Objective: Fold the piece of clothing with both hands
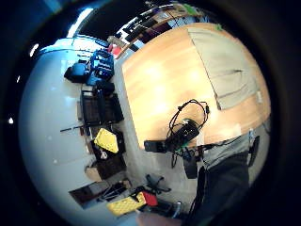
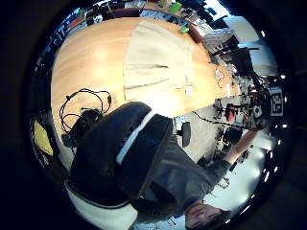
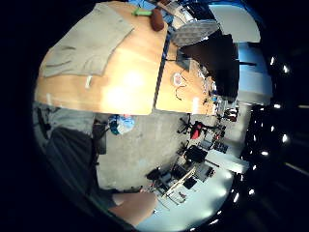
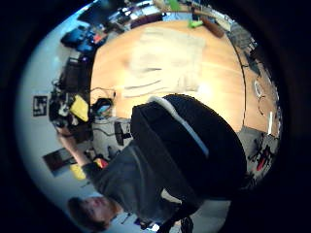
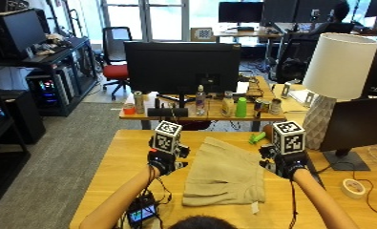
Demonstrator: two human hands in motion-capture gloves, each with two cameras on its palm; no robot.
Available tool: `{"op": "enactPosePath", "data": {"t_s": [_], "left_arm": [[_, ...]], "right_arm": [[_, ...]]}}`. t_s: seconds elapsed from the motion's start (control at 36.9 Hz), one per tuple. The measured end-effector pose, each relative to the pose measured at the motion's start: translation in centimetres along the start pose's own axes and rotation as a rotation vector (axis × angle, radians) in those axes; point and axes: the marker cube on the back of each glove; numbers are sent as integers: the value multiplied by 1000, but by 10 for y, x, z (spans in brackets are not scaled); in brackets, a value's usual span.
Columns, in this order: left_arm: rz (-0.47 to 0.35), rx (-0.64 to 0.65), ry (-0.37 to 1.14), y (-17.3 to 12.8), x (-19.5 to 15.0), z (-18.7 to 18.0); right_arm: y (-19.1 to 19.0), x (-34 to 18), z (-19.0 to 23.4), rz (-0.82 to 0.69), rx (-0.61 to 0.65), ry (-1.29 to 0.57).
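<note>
Beige pleated cloth skirt (image 5: 225, 177) lies flat btwn your 2 raised hands, left hand (image 5: 166, 160), right hand (image 5: 283, 161); can't tell finger state; hold nothing.

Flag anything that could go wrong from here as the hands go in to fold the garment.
Both hands, left hand and right hand, hover beside the garment, neither holding it. Risks: the white tag hangs past the hem and may end up folded in or sticking out; the green object near the far corner might get knocked; the cables under the left forearm could snag.
</note>
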Motion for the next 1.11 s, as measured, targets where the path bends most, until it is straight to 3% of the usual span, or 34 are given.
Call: {"op": "enactPosePath", "data": {"t_s": [1.11], "left_arm": [[-8,1,48,-27,7,3]], "right_arm": [[-19,13,-14,43,-5,-37]]}}
